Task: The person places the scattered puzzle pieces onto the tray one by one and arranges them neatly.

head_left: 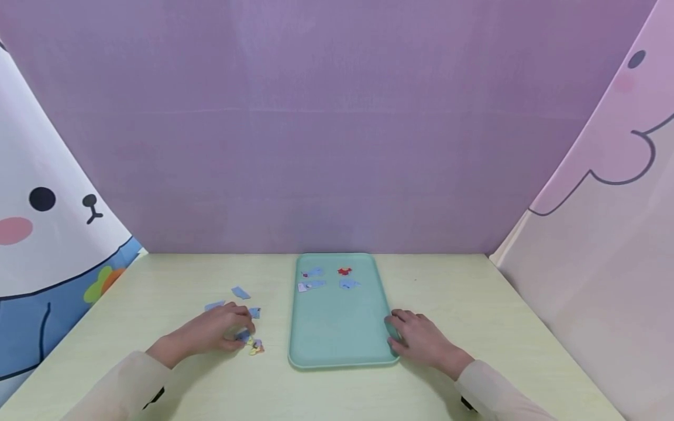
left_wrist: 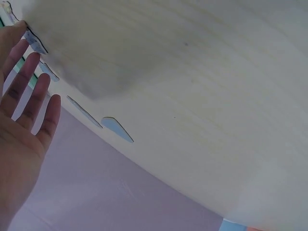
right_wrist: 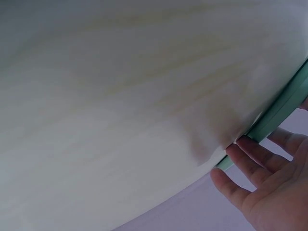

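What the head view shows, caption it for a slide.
Left hand at loose pieces, right hand at the edge of the green tray.

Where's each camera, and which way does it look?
Head: on the head, looking forward and down at the tray; left hand and right hand show.
Left wrist: worn there, facing the tabletop and blue pieces; left hand shows.
Right wrist: worn there, facing tabletop and tray edge; right hand shows.
Head and right wrist both show the tray.
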The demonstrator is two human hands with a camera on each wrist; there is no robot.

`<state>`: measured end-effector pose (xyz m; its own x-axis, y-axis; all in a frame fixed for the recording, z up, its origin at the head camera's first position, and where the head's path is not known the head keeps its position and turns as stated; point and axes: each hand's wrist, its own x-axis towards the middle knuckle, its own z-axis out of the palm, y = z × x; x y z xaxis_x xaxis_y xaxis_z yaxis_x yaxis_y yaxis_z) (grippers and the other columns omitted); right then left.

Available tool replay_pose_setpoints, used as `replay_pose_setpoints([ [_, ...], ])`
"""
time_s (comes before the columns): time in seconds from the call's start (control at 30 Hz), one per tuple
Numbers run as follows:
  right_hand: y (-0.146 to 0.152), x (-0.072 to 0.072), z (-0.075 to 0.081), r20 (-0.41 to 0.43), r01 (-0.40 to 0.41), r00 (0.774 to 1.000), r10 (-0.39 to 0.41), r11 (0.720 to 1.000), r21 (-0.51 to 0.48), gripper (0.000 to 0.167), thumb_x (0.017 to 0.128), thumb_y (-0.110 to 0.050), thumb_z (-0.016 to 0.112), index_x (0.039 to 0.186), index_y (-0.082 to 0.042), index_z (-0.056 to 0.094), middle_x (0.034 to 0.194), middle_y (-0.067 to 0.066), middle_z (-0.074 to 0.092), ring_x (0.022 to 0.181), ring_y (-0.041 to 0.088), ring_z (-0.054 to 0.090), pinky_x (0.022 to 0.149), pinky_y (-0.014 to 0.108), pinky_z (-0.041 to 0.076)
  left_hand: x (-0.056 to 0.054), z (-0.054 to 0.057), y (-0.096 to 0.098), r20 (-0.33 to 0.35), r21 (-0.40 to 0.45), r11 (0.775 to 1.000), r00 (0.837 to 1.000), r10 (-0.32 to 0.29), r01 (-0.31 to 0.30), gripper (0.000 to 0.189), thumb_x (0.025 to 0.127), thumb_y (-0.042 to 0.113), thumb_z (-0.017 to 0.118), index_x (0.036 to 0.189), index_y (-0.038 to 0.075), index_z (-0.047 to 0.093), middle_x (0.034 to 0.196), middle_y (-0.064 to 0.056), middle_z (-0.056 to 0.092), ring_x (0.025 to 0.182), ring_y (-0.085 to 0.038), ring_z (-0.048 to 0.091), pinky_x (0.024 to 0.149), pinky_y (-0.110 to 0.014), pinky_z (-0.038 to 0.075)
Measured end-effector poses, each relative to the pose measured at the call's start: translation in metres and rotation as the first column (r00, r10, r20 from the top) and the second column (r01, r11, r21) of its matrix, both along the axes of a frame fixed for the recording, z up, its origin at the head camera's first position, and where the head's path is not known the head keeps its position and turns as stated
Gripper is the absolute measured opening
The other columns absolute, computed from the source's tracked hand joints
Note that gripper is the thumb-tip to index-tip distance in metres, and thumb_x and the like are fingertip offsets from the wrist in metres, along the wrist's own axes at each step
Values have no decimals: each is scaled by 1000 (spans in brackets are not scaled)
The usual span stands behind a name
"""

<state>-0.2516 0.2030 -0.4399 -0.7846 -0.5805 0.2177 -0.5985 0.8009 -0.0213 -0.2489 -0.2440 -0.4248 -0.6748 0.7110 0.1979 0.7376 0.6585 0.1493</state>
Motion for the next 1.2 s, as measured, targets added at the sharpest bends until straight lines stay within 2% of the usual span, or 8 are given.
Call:
replay_pose_setpoints([
  [0.27,1,-2,-2,-12,1,1000,0,1000,10,40,85,-29,59,116,-5,57,118,15,57,109,30,54,85,46,46,1,3,0,20,-7,1000,1000,2,-2,16,76,23,72,91,23,68,91,14,58,83,-8,52,71,-28,46],
  [0.4,1,-2,-3,-10,3,1000,-3,1000,3,41,85,-31,59,117,-5,57,118,15,56,110,30,54,86,46,46,1,3,1,7,-5,1000,1000,5,-5,14,76,23,72,90,23,68,91,15,58,84,-8,54,72,-29,47],
  [0.7,0,-2,-3,0,4,1000,-4,1000,5,40,85,-29,59,117,-5,57,118,15,56,110,30,54,85,47,46,2,-3,2,-104,-30,998,993,51,-55,14,72,27,73,85,25,68,86,16,57,81,-3,52,68,-27,44],
  [0.83,0,-1,-3,-5,0,1000,0,1000,4,40,85,-29,59,117,-5,57,118,16,56,110,31,54,85,47,47,3,-4,2,-164,-33,996,983,78,-84,16,70,28,74,84,26,67,85,17,57,80,-3,53,68,-30,44],
  [1.0,1,-2,-4,-5,1,1000,-1,1000,5,40,85,-29,59,116,-5,57,118,15,56,109,30,54,84,47,47,5,0,3,-238,-7,995,967,95,-99,15,70,27,74,83,25,67,83,14,58,75,-3,52,64,-28,42],
  [1.2,1,-2,-4,-4,5,1000,-5,1000,3,41,85,-30,58,117,-5,57,118,15,56,109,30,54,85,47,47,3,4,9,-248,27,991,959,133,-131,14,70,26,74,83,25,67,84,12,58,75,-5,52,61,-25,39],
])
